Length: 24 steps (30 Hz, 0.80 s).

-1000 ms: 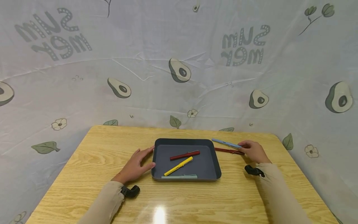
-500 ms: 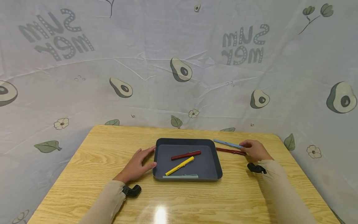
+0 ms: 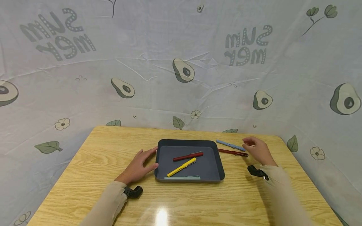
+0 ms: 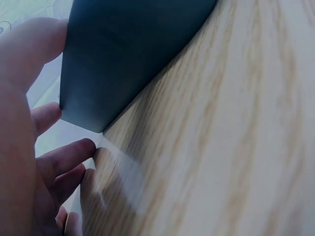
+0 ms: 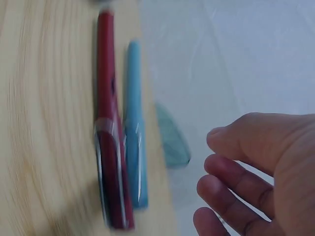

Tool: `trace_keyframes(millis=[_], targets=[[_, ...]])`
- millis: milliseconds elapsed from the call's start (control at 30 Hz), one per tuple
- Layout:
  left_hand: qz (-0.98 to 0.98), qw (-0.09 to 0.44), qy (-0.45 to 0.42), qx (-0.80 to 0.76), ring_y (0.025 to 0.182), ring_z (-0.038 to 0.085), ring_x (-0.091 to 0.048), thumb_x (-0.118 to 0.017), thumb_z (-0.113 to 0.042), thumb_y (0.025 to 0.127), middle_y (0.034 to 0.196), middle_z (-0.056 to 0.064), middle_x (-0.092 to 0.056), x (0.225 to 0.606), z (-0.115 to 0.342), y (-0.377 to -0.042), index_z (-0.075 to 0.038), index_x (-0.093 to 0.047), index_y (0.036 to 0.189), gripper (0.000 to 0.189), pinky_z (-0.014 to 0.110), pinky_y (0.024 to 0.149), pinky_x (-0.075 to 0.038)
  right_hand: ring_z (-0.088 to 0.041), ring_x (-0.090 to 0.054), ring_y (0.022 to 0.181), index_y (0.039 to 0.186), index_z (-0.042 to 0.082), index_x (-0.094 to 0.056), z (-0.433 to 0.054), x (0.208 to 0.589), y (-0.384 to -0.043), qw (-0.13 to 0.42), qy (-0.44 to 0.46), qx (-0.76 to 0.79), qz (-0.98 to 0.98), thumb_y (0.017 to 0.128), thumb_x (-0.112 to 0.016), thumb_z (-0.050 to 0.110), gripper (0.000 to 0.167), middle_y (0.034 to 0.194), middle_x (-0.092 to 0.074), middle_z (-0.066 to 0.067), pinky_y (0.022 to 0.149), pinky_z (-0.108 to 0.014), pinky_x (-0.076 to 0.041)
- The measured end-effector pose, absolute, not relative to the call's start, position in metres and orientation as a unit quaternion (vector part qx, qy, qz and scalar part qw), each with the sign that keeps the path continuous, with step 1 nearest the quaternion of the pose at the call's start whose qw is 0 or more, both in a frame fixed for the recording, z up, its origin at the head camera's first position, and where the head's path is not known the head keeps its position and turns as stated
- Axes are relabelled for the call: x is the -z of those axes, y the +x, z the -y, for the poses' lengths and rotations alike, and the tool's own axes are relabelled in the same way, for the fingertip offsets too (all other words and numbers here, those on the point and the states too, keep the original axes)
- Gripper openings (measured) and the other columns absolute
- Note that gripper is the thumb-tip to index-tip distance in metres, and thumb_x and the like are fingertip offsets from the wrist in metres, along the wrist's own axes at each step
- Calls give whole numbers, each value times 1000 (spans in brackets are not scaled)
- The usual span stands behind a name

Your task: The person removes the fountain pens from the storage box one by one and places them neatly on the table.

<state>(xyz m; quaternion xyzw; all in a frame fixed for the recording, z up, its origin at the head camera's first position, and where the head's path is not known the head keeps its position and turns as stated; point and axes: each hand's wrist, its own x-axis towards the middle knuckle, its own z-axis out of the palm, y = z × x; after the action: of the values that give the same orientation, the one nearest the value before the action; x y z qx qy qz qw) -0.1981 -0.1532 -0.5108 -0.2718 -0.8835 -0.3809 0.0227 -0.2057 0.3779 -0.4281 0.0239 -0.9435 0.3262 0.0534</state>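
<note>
A dark grey tray [image 3: 217, 175] stands on the table, bearing a dark red pen [image 3: 188, 156], a yellow pen [image 3: 181, 167] and a pale grey-green pen [image 3: 181, 178]. My left hand [image 3: 138, 166] rests at the tray's left side, thumb and fingertips against the wall, as the left wrist view shows too. Right of the tray lie a light blue pen [image 3: 230, 145] and another dark red pen [image 3: 233, 152], side by side. My right hand [image 3: 258, 151] is raised just past their right ends, fingers loosely bent with nothing between them; the right wrist view shows it apart from both pens.
The wooden table [image 3: 192, 204] ends at a hanging cloth [image 3: 158, 94] printed with avocados and leaves. Each wrist wears a black camera mount, the left one [image 3: 133, 191] close to the tray's front left corner.
My right hand has let go of the light blue pen's end and lifted slightly away from it. The left hand stays at the tray, and the pens have hardly moved.
</note>
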Motion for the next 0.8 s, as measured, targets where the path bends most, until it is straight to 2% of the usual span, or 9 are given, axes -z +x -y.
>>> trace_keyframes(millis=[167,333,400,567,700,800], targets=[[884,23,-273,379,149,31,-41,-67,-46,100,160,8,-46,509,153,-197,-16,-39,162,74,57,128,-12,-38,-64,111,134,0,-63,-350,423,-195,88,26,-349,933,106,-62,17,33,124,-66,-21,87,-40,-58],[882,18,-272,385,149,33,-41,-67,-45,100,160,10,-45,506,153,-196,-16,-38,162,74,57,128,-11,-32,-65,109,130,2,-66,-323,422,-187,120,46,-371,920,104,-65,14,29,124,-68,-18,84,-15,-53],[881,18,-273,386,149,33,-41,-67,-45,100,160,10,-45,506,153,-196,-16,-38,162,74,57,128,-11,-31,-65,108,128,3,-67,-314,422,-185,128,58,-382,914,103,-66,13,27,122,-68,-16,81,-11,-51],[880,22,-277,385,149,34,-40,-67,-44,100,160,10,-45,508,153,-197,-16,-38,162,74,58,128,-11,-30,-66,105,128,5,-68,-299,425,-182,128,76,-392,908,103,-67,17,28,117,-69,-15,83,-18,-55],[881,22,-277,383,149,34,-40,-67,-44,100,160,9,-45,510,153,-197,-18,-38,162,74,58,128,-11,-27,-66,103,128,6,-69,-292,427,-181,122,80,-383,912,103,-67,19,28,117,-69,-13,86,-28,-57],[881,23,-276,384,149,34,-41,-67,-44,100,160,9,-45,510,154,-197,-17,-38,162,73,58,128,-11,-26,-66,102,128,7,-69,-288,427,-180,121,85,-378,914,103,-68,18,27,117,-69,-13,85,-30,-57]])
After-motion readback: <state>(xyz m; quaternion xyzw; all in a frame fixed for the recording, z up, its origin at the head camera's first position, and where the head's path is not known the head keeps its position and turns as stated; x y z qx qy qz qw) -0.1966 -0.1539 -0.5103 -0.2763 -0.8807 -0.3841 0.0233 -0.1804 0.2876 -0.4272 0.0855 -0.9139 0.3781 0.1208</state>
